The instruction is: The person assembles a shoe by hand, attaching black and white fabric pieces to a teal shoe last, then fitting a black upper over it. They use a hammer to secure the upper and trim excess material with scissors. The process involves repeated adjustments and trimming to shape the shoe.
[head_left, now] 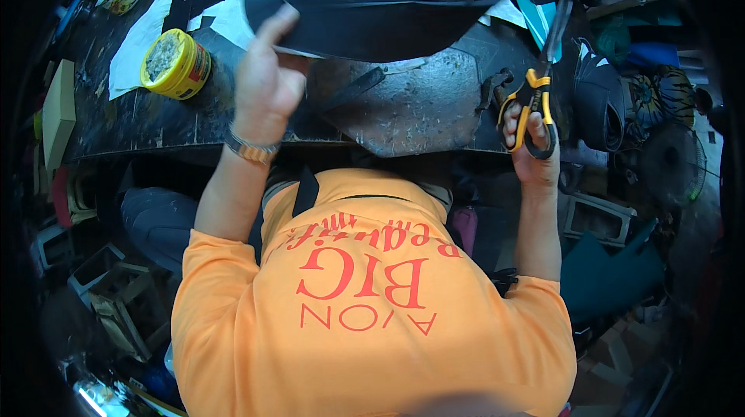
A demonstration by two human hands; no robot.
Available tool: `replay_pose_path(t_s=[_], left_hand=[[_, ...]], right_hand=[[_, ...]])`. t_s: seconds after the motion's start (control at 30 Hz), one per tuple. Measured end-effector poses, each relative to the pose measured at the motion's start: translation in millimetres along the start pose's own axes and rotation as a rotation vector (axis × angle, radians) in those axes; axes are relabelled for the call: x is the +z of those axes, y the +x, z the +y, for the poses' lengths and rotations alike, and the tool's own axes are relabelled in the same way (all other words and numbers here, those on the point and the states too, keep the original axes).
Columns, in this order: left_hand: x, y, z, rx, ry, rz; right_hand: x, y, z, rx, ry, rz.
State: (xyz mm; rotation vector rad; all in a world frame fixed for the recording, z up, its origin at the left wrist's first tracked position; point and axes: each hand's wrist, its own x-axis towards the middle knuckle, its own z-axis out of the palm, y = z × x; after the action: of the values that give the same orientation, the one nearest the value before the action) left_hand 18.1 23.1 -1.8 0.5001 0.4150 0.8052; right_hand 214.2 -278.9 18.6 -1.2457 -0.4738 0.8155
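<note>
My left hand (269, 79) grips the near left edge of a large black curved sheet (372, 17), its thumb and fingers closed on the rim. The sheet is raised over the workbench and bends up at its right end; its far part runs out of view. In my right hand (531, 141) are scissors (539, 91) with yellow and black handles, fingers through the loops. Their blades point away from me, to the right of the sheet, not touching it. Below the sheet lies a worn dark board (423, 110) with a black-handled knife (353, 91) on it.
A yellow tub (177, 65) with crusted contents stands on the workbench (93, 118) at the left. White paper (143, 48) with black cut pieces (184, 7) lies behind it. Teal pieces (535, 9) are at the far right. A fan (671, 165) stands right of the bench.
</note>
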Motion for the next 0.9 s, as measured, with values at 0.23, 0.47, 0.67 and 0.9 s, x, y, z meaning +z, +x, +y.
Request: replay_pose_path(t_s=[0.23,0.47,0.67,0.9], left_hand=[[-13.0,-44.0,-34.5,-0.354,0.205,-0.153],[-4.6,-18.8,-48.8,-0.725,0.137,-0.322],[46.5,-17.7,-107.1,-0.711,0.016,-0.566],[72.8,-46.5,-178.3,-0.609,0.015,-0.368]], right_hand=[[14.7,-20.7,35.8,0.220,-0.007,0.055],[9.6,-47.2,58.0,0.310,0.172,0.067],[-0.8,-67.0,79.9,0.176,0.426,0.023],[-5.5,-84.7,92.2,0.112,0.275,0.041]])
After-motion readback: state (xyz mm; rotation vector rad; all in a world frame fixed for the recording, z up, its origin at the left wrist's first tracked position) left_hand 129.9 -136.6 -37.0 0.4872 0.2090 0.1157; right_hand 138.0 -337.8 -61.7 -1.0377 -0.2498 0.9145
